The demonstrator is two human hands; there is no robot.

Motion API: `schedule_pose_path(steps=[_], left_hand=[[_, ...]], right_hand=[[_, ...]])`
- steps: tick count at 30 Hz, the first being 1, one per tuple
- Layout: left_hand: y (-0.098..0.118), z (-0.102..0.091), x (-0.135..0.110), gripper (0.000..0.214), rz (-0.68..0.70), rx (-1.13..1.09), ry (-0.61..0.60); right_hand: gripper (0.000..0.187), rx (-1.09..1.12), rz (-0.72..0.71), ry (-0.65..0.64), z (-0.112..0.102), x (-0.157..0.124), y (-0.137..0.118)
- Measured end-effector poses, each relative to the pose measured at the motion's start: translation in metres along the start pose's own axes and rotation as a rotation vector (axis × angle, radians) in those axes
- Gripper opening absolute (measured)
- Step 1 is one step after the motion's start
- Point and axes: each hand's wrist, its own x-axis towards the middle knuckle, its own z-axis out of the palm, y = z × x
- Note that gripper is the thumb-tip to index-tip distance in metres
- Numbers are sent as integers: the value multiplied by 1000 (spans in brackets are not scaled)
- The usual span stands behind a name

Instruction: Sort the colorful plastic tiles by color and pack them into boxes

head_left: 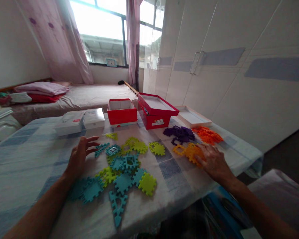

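Observation:
My left hand (82,154) hovers or rests at the left edge of a loose pile, its fingers spread beside a narrow teal piece (101,150). The pile mixes flat, notched teal interlocking pieces (123,182) with lime-green ones (148,183). On the right, my right hand (211,160) lies over a heap of yellow-orange interlocking pieces (192,152), fingers stretched and touching them. Whether it grips one is hard to see. Behind that heap are dark purple pieces (179,133) and bright orange pieces (208,134).
A red open box (122,114) and a red lidded box (157,121) stand at the table's back. Two white boxes (71,122) are to their left. A shallow pale tray (193,117) sits at right. Beyond are a bed (99,93) and a white wardrobe (214,33).

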Motion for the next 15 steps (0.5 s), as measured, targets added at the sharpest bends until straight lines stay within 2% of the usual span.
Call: schedule_pose_path(steps=[4,9,12,15], left_hand=[[-1,0,0,61,7,10,-17],[-3,-3,2,62,7,21,-20],[-1,-4,2,61,1,23,-17],[2,-1,1,63,0,38,-1]], right_hand=[[40,32,-147,77,-7,4,-16],[37,101,-317,-28,-2,9,-41],[31,167,-349,-80,4,8,-44],[26,236,-370,-72,5,6,-41]])
